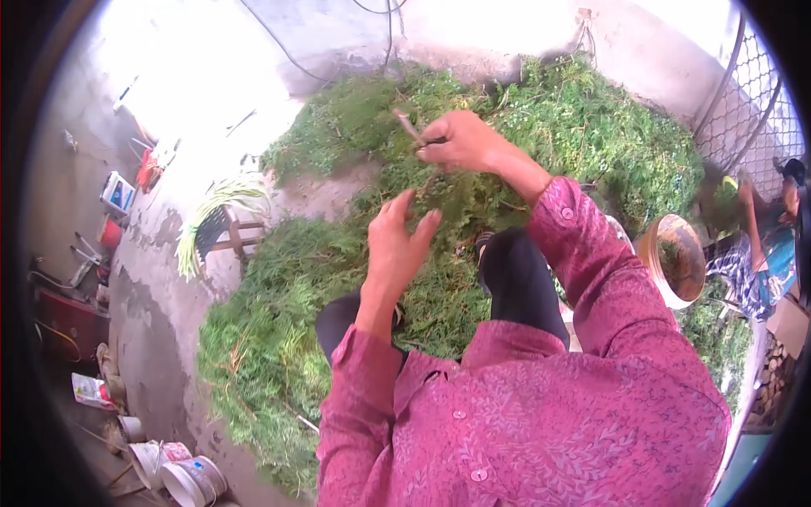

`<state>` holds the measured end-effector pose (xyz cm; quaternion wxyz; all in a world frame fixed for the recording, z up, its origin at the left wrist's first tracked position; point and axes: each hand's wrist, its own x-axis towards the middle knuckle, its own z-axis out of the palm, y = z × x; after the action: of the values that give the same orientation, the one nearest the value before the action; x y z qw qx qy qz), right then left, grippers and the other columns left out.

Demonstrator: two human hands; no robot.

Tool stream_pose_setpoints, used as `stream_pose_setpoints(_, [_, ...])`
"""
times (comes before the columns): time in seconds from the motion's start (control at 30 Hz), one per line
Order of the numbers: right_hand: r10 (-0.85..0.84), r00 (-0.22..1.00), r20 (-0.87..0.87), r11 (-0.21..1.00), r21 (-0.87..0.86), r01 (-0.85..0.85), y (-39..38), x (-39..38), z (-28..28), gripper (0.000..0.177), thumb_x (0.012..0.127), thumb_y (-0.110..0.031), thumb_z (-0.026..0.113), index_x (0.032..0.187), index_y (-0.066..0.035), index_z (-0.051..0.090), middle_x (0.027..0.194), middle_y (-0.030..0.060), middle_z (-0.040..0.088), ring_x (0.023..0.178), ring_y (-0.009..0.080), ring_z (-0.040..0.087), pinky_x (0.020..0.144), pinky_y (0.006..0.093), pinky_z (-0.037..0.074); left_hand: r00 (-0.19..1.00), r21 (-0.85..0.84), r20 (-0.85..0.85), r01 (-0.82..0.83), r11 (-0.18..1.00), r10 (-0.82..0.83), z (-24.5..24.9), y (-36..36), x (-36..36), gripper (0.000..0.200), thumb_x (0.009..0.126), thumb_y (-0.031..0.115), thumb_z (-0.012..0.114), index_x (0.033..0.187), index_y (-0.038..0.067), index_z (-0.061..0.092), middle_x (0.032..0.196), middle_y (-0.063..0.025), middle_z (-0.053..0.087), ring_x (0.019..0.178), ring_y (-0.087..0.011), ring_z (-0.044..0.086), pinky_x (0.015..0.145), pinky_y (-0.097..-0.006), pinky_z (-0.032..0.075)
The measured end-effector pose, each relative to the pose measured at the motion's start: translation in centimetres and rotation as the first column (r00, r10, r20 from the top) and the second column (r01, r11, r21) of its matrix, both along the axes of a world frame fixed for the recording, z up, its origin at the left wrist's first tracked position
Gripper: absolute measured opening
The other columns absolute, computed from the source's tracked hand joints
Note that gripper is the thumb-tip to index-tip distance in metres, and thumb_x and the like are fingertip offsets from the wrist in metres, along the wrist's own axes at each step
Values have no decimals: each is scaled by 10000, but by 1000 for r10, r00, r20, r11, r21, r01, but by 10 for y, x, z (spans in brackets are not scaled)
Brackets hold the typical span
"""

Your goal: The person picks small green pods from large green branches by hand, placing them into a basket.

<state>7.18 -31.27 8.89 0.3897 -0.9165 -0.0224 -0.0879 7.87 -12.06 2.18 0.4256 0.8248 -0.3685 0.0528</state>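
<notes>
My right hand is raised over the pile of cut greenery, thumb and fingers closed on a short brown woody stem. The stem's near end disappears into my grip, so I cannot see how far it runs. Lower and to the left, my left hand hovers over the greenery with thumb and fingers apart, holding nothing visible. Feathery green branches lie around my knees. More leafy branches are heaped against the wall. Some foliage beyond the stem is blurred.
A round wooden-rimmed container stands at my right, and another person sits beyond it. At the left are a small stool draped with pale green strands, white buckets and a dark red box. Wire mesh borders the right.
</notes>
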Motion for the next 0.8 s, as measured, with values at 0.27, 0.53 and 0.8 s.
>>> stream_pose_setpoints(0.27, [109, 994, 17, 992, 69, -110, 74, -18, 12, 242, 705, -212, 623, 743, 26, 637, 559, 95, 589, 503, 146, 584, 512, 289, 464, 934, -46, -291, -230, 972, 207, 0, 13, -19, 398, 739, 377, 663, 901, 15, 617, 748, -160, 631, 664, -255, 606, 679, -340, 459])
stream_pose_setpoints(0.53, [83, 984, 160, 917, 374, -138, 84, -31, 16, 347, 739, -281, 627, 942, 0, 629, 846, 130, 643, 649, 199, 597, 609, 309, 476, 880, -476, -476, -260, 840, 3, -2, 40, -23, 176, 811, 186, 639, 758, 26, 587, 693, 3, 581, 594, -74, 499, 561, -214, 394])
stream_pose_setpoints(0.8, [-148, 943, 297, 821, 568, -50, 74, -86, -43, 312, 708, -205, 671, 946, -13, 609, 766, 91, 628, 679, 170, 605, 611, 277, 472, 824, -458, -562, -373, 807, 62, 20, 44, -35, 228, 778, 241, 675, 701, 69, 547, 664, 3, 542, 588, -72, 421, 574, -234, 340])
